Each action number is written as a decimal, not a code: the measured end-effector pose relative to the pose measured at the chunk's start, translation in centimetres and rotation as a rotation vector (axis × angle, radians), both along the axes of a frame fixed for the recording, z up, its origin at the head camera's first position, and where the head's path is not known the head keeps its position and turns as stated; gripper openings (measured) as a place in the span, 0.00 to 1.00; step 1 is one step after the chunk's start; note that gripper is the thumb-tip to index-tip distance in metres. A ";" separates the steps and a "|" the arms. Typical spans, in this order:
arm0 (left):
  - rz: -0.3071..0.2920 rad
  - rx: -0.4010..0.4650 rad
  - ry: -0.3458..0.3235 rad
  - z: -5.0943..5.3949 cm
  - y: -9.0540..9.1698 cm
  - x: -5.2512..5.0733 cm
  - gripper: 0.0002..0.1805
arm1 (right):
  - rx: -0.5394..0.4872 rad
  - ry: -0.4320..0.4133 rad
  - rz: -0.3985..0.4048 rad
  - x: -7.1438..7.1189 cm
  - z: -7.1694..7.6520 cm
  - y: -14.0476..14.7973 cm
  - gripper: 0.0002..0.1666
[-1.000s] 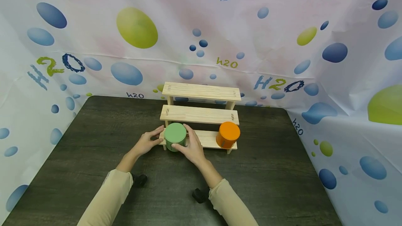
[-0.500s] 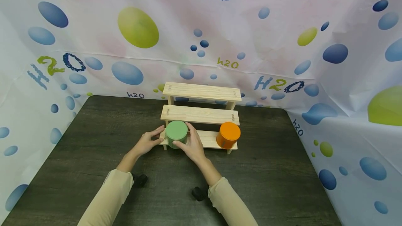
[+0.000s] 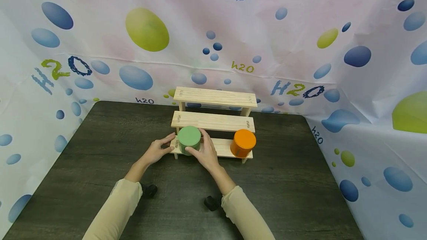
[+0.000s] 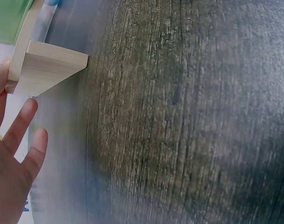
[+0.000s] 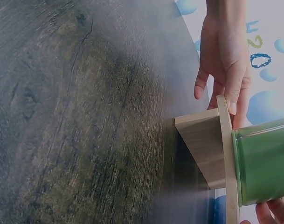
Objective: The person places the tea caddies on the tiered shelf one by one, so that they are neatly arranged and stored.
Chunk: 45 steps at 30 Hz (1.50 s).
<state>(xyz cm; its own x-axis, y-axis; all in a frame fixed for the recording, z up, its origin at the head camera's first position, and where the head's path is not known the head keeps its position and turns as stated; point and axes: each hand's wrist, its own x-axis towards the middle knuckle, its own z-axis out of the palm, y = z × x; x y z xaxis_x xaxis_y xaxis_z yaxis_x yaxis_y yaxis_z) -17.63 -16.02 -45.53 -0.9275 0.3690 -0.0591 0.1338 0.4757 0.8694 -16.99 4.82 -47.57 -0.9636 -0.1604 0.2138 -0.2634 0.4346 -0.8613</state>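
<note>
A green canister [image 3: 189,136] with a flat lid stands upright towards the left end of the lowest step of a wooden three-tier shelf [image 3: 213,120]. My right hand [image 3: 206,153] holds it from the right, thumb in front and fingers round the far side. In the right wrist view the base of the green canister [image 5: 265,163] meets the board. My left hand [image 3: 158,151] pinches the left end of that lowest step. The right wrist view shows the left hand [image 5: 225,60] with its thumb on the board's edge.
An orange canister [image 3: 243,143] stands at the right end of the lowest step. The two upper steps rise behind it. The shelf stands on a dark wood-grain table [image 3: 283,188], near a white patterned backdrop [image 3: 186,25] at the back.
The green canister has shifted slightly back and to the right on the lowest step, with my right hand moving along. My left hand keeps its place on the shelf's end.
</note>
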 end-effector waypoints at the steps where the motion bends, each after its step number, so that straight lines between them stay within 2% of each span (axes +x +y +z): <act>1: 0.000 -0.001 0.004 0.2 0.1 0.1 0.27 | 0.000 -0.002 -0.003 0.0 0.0 0.0 0.46; 11: 0.009 0.000 0.001 0.4 0.1 0.1 0.27 | 0.004 -0.031 -0.015 -0.2 0.3 0.1 0.47; 31: 0.018 -0.013 0.015 0.4 0.2 0.1 0.27 | 0.004 -0.026 -0.033 0.0 0.6 0.6 0.47; 34: 0.016 -0.022 0.029 0.1 0.1 -0.1 0.27 | 0.007 -0.018 -0.038 0.0 0.6 0.7 0.47; 41: 0.021 -0.053 0.048 -3.1 -0.8 -1.4 0.28 | 0.005 -0.048 -0.041 0.1 0.6 0.9 0.49; 45: 0.019 -0.046 0.046 -3.6 -1.0 -1.6 0.29 | -0.003 -0.055 -0.040 0.1 0.6 1.0 0.49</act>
